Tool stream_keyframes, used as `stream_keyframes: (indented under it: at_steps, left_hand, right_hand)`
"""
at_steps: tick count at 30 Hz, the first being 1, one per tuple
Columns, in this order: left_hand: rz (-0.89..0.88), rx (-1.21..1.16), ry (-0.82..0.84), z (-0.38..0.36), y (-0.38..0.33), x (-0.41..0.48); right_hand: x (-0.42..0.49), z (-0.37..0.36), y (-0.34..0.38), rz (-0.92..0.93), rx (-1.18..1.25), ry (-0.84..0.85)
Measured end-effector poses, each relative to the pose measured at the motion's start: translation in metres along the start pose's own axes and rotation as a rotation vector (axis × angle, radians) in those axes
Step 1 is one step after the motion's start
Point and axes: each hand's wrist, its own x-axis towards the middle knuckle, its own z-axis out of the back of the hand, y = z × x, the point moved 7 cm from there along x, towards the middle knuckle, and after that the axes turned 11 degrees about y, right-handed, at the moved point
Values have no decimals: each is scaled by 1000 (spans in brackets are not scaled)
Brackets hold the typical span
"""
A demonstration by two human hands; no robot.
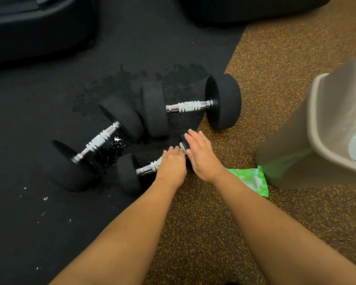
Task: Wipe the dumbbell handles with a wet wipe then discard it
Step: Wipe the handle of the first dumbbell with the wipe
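Nearest dumbbell [130, 173]: left hand [171, 167] curling round handle, wipe [182, 145] mostly hidden under fingers [173, 151]; right hand [201, 155] lying flat, straight-fingered, covering end weight.

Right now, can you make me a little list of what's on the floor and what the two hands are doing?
left grip: hand curled over the near dumbbell's handle
wet wipe: white bit showing at the fingertips
right grip: flat hand, fingers straight, at that dumbbell's right end
middle dumbbell: untouched, wet drops under it
far dumbbell: untouched
wipe pack: green, on the floor beside the bin
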Motion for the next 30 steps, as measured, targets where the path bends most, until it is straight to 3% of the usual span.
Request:
stream_keyframes:
  at_steps: [9, 16, 25, 30]
  left_hand:
    - [-157, 247, 73, -28, 4, -33]
    - [-16, 135, 53, -15, 7, -20]
    - [-134, 272, 95, -28, 6, -26]
    - [-100, 176, 38, -22, 15, -29]
  right_hand:
    - [-1, -2, -3, -1, 25, 12]
    - [2, -1, -2, -2, 12, 5]
    - [1, -3, -4, -5, 40, 11]
    - [2, -2, -4, -5, 29, 10]
